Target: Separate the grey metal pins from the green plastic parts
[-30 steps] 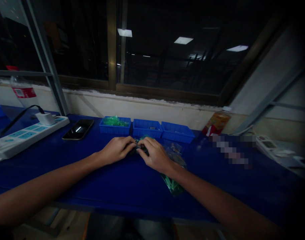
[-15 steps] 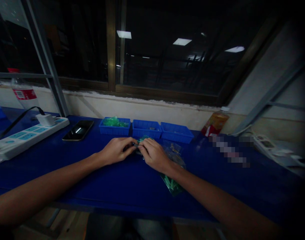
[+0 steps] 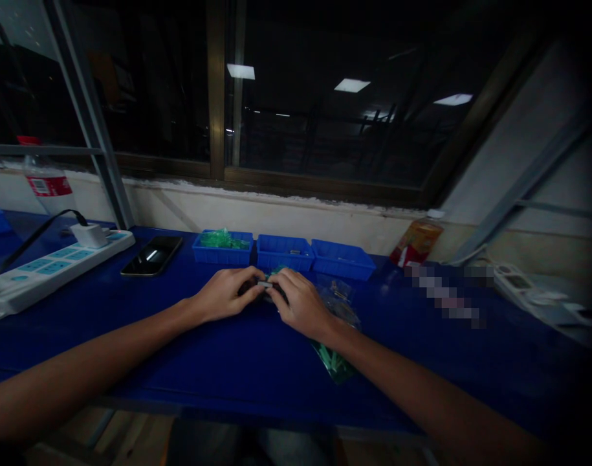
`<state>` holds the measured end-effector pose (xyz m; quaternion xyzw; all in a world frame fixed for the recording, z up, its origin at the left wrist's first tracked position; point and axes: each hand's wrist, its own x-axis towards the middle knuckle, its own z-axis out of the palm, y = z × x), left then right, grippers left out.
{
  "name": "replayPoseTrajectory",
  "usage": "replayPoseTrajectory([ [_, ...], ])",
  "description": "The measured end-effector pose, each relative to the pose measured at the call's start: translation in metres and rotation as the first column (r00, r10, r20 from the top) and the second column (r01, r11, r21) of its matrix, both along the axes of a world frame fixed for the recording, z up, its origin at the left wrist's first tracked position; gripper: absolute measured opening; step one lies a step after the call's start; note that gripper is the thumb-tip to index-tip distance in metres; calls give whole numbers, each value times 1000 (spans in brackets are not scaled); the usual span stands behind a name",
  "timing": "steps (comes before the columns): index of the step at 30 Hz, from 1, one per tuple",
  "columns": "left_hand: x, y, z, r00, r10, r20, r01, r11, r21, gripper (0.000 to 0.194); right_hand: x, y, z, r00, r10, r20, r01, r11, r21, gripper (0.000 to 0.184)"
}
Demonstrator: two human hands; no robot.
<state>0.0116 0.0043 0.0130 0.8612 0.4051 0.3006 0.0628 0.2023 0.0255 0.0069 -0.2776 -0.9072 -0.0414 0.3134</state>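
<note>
Between my two hands is a small grey metallic piece (image 3: 265, 283), too small to name more exactly. My left hand (image 3: 230, 291) pinches its left end between thumb and fingers. At its right end, my right hand (image 3: 298, 301) is closed on it as well, thumb below and fingers curled over. Both hands are just above the blue table (image 3: 203, 362). Under and beside my right forearm lie clear plastic bags (image 3: 341, 304) with small parts and a bag of green strips (image 3: 335, 362). Some green material shows behind my right fingers, mostly hidden.
Behind my hands stand a blue bin with green pieces (image 3: 222, 247), a blue bin with a few small parts (image 3: 285, 252) and another blue bin (image 3: 343, 259). At left are a phone (image 3: 153, 255), a power strip (image 3: 57, 265) and a red-capped bottle (image 3: 48, 184). A drink bottle (image 3: 418, 238) stands back right.
My fingers have shifted slightly, and the small grey metallic piece between them now shows more clearly. Both hands stay in nearly the same place.
</note>
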Motion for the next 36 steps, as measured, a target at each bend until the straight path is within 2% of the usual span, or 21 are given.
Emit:
replayPoseTrajectory([
  [2, 0, 0, -1, 999, -13, 34, 13, 1000, 14, 24, 0, 0, 0, 1000, -9, -7, 9, 1000, -1, 15],
  [7, 0, 1, -4, 999, -2, 39, 0, 999, 42, 17, -1, 2, 0, 1000, 3, 9, -3, 1000, -25, 20],
  [12, 1, 1, -3, 999, 42, 25, -43, 998, 47, 19, 0, 0, 0, 998, 4, -55, -6, 999, -31, 15],
  [14, 1, 1, -2, 999, 44, 22, -44, 998, 43, 19, 0, -2, 1, 998, 7, -55, -8, 1000, -19, 19],
  [19, 0, 0, 0, 999, 24, -26, -23, 1000, 14, 28, 0, -3, 1, 999, 21, -26, -21, 1000, 10, 10],
  [22, 0, 0, -1, 1000, 23, 15, -23, 1000, 5, 20, 0, -1, 0, 999, 1, -48, -1, 1000, 11, 12],
  [26, 2, 1, -3, 998, -2, 64, 2, 1000, 9, 20, 0, 1, -1, 998, -13, -66, 12, 1000, -8, 15],
  [32, 2, 1, -2, 998, 34, 47, -35, 999, 20, 20, 0, -2, 0, 997, -8, -72, 5, 999, -49, 15],
  [34, 2, 0, -2, 998, 41, 38, -42, 999, 18, 20, 0, -3, 1, 998, -3, -66, 1, 999, -35, 17],
  [36, 2, 0, -2, 999, 33, 21, -33, 999, 5, 23, 0, -4, 1, 999, 6, -45, -6, 1000, -10, 12],
])
